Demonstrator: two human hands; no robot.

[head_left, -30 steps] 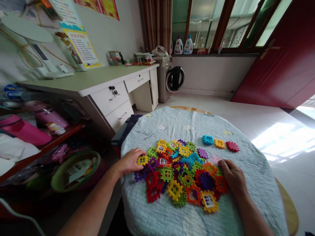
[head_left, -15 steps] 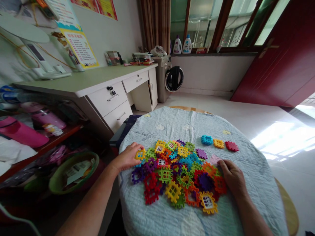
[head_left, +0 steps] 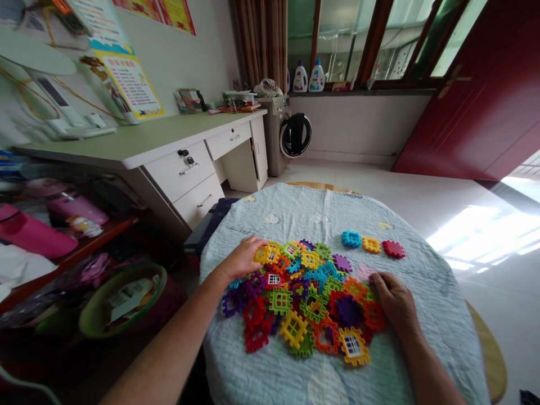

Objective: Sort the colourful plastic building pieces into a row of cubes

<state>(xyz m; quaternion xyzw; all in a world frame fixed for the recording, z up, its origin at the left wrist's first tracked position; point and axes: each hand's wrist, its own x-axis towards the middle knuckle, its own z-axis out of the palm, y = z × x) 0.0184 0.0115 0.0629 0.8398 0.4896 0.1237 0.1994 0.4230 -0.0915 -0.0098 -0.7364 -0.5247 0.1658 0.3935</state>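
A heap of colourful plastic interlocking building tiles [head_left: 280, 300] with toothed edges lies on the cloth in front of me. At the heap's far left side, my left hand [head_left: 243, 260] is closed on a yellow tile [head_left: 260, 255], which overlaps other yellow tiles behind it. My right hand [head_left: 396, 301] rests on the cloth by the heap's right edge, close to an orange tile [head_left: 373, 316]. Its fingers are curled, and what is under them is hidden. Beyond it, a blue tile piece [head_left: 351, 239], a yellow one [head_left: 371, 244] and a red one [head_left: 394, 248] lie in a row.
A pale blue patterned cloth [head_left: 426, 281] covers the round table. To the left are a desk [head_left: 169, 135] with drawers, a shelf with pink bottles [head_left: 31, 230] and a green-rimmed bin [head_left: 90, 326]. A washing machine [head_left: 276, 135] with its door open stands at the back.
My left hand has moved right with the yellow tile, from the heap's left edge to over its far left tiles. The right hand stays in place beside the heap. The view has shifted slightly.
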